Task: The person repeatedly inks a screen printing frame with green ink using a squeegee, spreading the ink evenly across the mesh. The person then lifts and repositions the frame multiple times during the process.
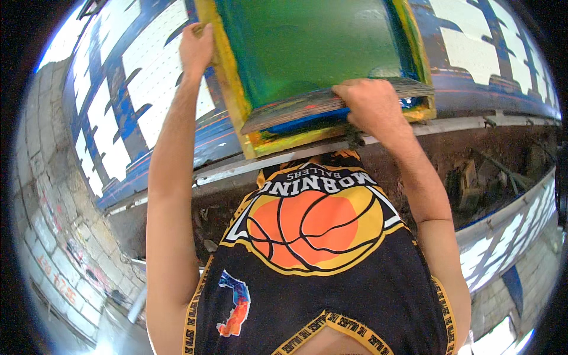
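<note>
A screen printing frame (229,80), its wood stained yellow and green, lies in front of me with a green mesh (319,47) stretched across it. My left hand (197,50) is closed on the frame's left side; part of its fingers is hidden. A long wooden squeegee (290,110) lies crosswise near the frame's close end, tilted slightly up to the right. My right hand (374,109) grips it right of its middle. Blue ink (305,120) shows in a strip between the squeegee and the frame's near side.
Under and around the frame, a long table carries blue material with white blocky shapes (160,71), partly sunlit. A metal rail (236,169) runs along its near edge. Below is a dark recess with wood pieces (470,177). At left stands a block wall (50,219).
</note>
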The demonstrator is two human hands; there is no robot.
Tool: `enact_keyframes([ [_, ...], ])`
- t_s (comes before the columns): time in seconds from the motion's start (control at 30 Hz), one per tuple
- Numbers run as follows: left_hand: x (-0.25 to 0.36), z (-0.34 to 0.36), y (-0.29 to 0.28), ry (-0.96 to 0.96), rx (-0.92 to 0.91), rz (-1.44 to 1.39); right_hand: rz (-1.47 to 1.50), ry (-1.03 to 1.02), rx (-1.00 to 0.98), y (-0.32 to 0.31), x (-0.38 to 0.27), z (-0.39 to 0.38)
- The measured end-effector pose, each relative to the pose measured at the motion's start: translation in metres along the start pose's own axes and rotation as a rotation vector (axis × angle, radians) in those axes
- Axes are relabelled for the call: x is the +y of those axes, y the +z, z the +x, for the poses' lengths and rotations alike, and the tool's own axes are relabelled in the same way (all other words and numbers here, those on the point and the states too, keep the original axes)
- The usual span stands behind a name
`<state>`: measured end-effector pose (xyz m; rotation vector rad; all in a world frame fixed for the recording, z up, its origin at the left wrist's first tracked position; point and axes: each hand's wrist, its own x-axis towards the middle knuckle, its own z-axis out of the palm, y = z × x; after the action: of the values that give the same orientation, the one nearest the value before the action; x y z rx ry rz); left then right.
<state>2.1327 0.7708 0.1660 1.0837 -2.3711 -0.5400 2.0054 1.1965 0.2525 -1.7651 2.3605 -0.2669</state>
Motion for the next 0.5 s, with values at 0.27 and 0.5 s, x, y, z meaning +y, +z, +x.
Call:
enact_keyframes([
  [0.27, 0.010, -0.005, -0.001, 0.050, -0.036, 0.018, -0.015, 0.108, -0.145, -0.029, -0.002, 0.006],
  [0.5, 0.040, -0.007, 0.022, -0.013, -0.052, -0.010, -0.058, 0.108, -0.138, -0.018, 0.022, -0.022],
])
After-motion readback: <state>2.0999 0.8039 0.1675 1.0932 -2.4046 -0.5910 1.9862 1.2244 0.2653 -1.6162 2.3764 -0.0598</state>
